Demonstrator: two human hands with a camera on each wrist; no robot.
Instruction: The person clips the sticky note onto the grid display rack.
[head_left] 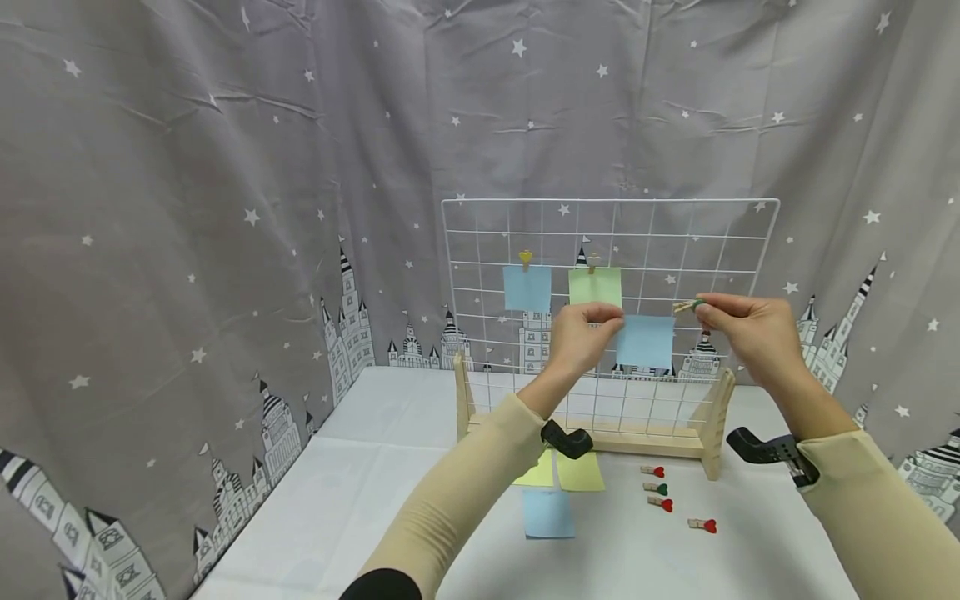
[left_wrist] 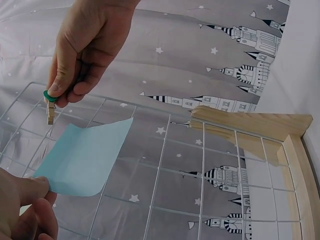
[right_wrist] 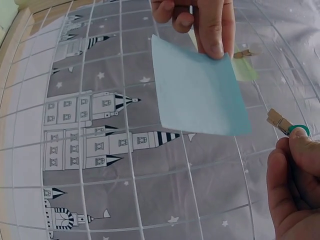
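My left hand [head_left: 581,337] pinches a blue sticky note [head_left: 645,342] by its left edge, in front of the white wire grid [head_left: 611,200]. To the right of that note, my right hand [head_left: 757,333] grips a small wooden clothespin [right_wrist: 280,122] by its green end, with the wooden tip pointing toward the note. Higher on the grid hang another blue note [head_left: 527,289], under a clothespin with a yellow heart [head_left: 526,257], and a green note [head_left: 596,286], under a wooden clothespin [head_left: 593,262]. The left hand partly covers the green note in the head view.
The grid stands in a wooden base [head_left: 645,442] on a white table [head_left: 315,483]. Before it lie yellow notes [head_left: 580,472], a blue note [head_left: 548,514], and several heart clothespins, red [head_left: 702,526] and green [head_left: 656,488]. A grey curtain [head_left: 375,125] hangs behind.
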